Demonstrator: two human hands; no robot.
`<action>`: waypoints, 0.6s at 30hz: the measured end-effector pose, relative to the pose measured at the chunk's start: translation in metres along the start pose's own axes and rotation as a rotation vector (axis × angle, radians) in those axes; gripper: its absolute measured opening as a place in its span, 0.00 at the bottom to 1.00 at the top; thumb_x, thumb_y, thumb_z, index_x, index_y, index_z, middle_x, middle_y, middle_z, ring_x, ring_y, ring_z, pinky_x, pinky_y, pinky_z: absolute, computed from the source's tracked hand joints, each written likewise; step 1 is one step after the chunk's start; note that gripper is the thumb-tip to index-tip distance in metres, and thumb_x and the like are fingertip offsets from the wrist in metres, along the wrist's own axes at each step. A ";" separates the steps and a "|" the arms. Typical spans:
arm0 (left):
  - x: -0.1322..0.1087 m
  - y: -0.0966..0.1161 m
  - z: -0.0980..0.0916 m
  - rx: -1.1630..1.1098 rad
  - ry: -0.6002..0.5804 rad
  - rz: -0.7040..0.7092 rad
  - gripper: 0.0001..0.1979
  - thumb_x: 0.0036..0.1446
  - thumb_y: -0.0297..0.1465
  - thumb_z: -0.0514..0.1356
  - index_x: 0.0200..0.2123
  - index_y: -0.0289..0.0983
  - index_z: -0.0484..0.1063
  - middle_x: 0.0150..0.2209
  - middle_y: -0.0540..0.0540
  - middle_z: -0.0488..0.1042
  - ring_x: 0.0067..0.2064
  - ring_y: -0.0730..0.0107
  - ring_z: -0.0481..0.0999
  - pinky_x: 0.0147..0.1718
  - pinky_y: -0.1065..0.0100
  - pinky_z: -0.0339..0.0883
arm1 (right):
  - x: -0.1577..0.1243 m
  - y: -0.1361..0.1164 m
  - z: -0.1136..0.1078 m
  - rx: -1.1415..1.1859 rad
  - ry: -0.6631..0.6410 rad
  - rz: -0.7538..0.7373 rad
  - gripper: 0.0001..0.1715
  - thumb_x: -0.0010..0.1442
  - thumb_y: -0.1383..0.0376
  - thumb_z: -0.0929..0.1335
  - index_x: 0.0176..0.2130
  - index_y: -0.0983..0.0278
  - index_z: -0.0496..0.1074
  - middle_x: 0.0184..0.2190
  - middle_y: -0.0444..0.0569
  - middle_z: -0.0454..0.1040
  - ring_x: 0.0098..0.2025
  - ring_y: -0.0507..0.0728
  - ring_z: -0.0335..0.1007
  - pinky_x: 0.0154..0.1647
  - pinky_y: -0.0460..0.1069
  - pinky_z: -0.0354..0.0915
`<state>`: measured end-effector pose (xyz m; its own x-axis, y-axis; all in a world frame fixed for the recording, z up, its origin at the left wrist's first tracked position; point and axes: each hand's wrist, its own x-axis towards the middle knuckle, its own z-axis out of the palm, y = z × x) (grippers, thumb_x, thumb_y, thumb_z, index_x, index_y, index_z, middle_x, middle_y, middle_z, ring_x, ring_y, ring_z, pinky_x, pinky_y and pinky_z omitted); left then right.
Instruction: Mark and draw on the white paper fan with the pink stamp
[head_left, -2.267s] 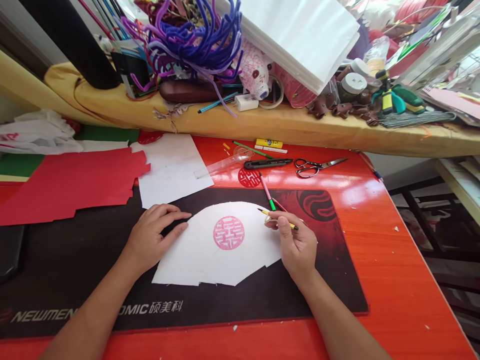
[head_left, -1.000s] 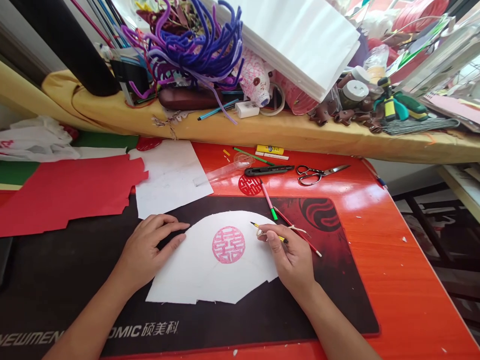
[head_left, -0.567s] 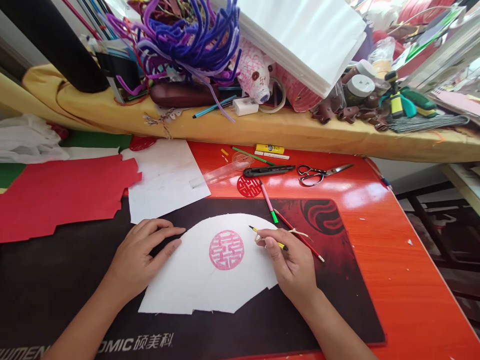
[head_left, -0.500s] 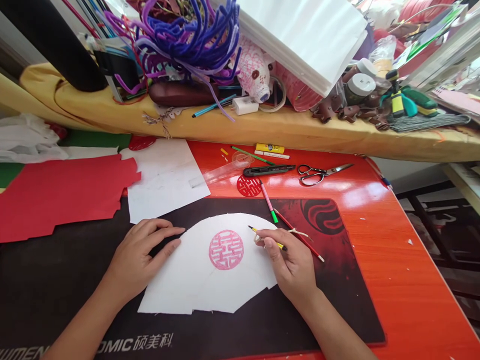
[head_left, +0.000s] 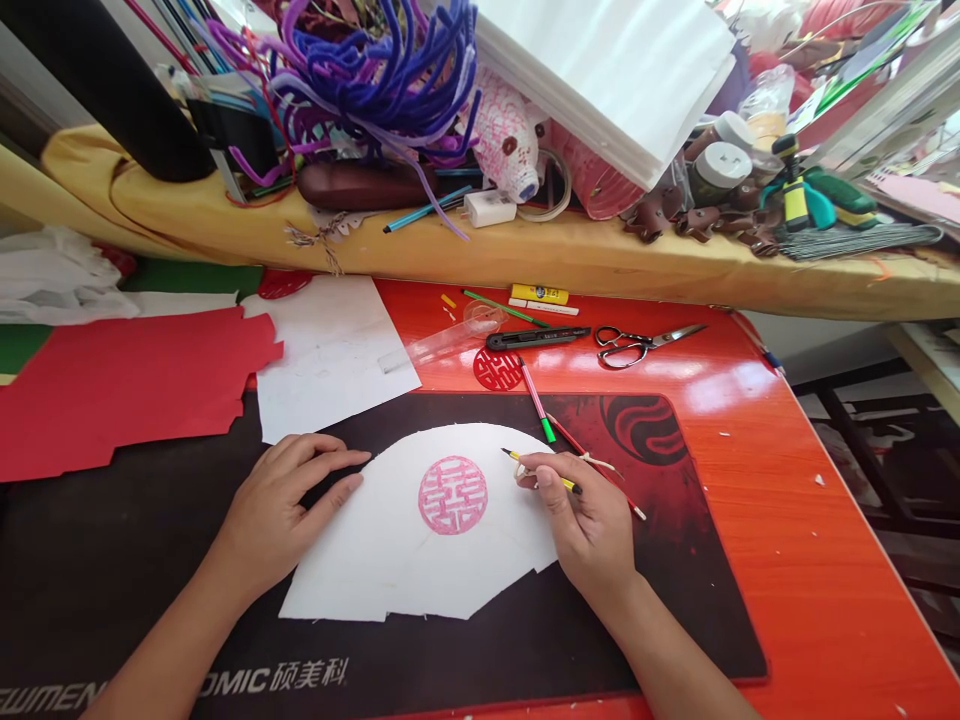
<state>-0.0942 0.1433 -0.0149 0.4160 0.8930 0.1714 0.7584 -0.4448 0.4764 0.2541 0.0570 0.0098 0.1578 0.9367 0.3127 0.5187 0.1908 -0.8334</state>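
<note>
A white fan-shaped piece of paper (head_left: 360, 575) lies on the dark desk mat, with a pink double-happiness pattern (head_left: 453, 496) in a circle near its middle. My left hand (head_left: 292, 510) rests at the paper's upper left edge, thumb and fingers apart, the fingertips touching the edge. In my right hand (head_left: 589, 515) is a short yellow and black pencil (head_left: 513, 455), its dark tip pointing up and left over the right part of the paper. A light-coloured string hangs about the pencil and fingers. I cannot tell whether the tip touches the paper.
Beyond the mat (head_left: 705, 610) lie a pink marker (head_left: 534, 390), red pencil (head_left: 636, 505), red paper-cut (head_left: 496, 368), black utility knife (head_left: 538, 338), scissors (head_left: 649, 345) and yellow glue stick (head_left: 538, 294). Red paper (head_left: 127, 390) and a white sheet (head_left: 334, 365) sit left. A crowded cloth-covered shelf (head_left: 525, 245) runs behind.
My right hand and the pencil have shifted slightly to the right over the paper. My left hand stays at the paper's edge, and the whole view has moved a little.
</note>
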 end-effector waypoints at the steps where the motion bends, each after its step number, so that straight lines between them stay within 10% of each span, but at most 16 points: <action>1: 0.000 0.000 0.000 0.001 -0.002 -0.003 0.19 0.75 0.49 0.58 0.50 0.50 0.87 0.47 0.46 0.82 0.50 0.57 0.81 0.50 0.58 0.73 | 0.000 0.000 0.000 -0.002 0.005 0.000 0.13 0.79 0.63 0.68 0.47 0.59 0.83 0.36 0.47 0.87 0.36 0.57 0.86 0.40 0.50 0.77; 18: 0.000 -0.001 0.001 -0.015 -0.017 -0.028 0.19 0.74 0.50 0.59 0.50 0.49 0.87 0.47 0.46 0.82 0.52 0.56 0.81 0.51 0.57 0.73 | 0.000 0.004 -0.016 0.024 0.184 0.153 0.18 0.79 0.54 0.69 0.43 0.60 0.85 0.33 0.48 0.87 0.32 0.57 0.87 0.37 0.51 0.80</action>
<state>-0.0945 0.1442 -0.0162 0.4031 0.9040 0.1428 0.7625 -0.4180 0.4938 0.2692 0.0527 0.0139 0.3845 0.8863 0.2583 0.4572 0.0603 -0.8873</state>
